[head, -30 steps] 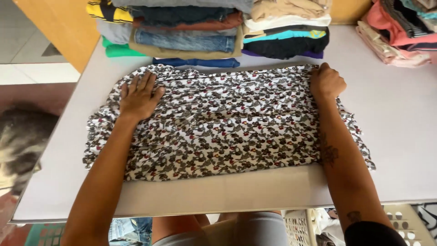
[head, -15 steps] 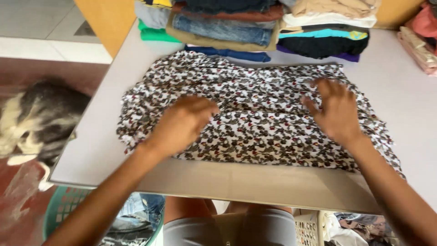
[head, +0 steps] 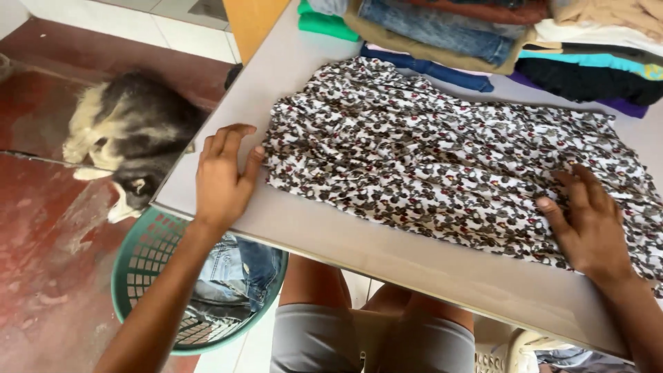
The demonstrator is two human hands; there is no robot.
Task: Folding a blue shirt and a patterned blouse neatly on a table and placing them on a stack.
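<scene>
Grey table [head: 290, 69] takes up most of the view, with a floral patterned garment [head: 442, 159] spread flat across it. Right hand [head: 587, 221] rests on its right end, fingers spread. Left hand [head: 222, 176] lies flat, fingers loosely apart, thumb touching the left edge.

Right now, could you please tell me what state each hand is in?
Left hand: open, flat on the table, thumb touching the patterned garment at its edge.
Right hand: open, resting flat on the patterned garment, gripping nothing.
</scene>
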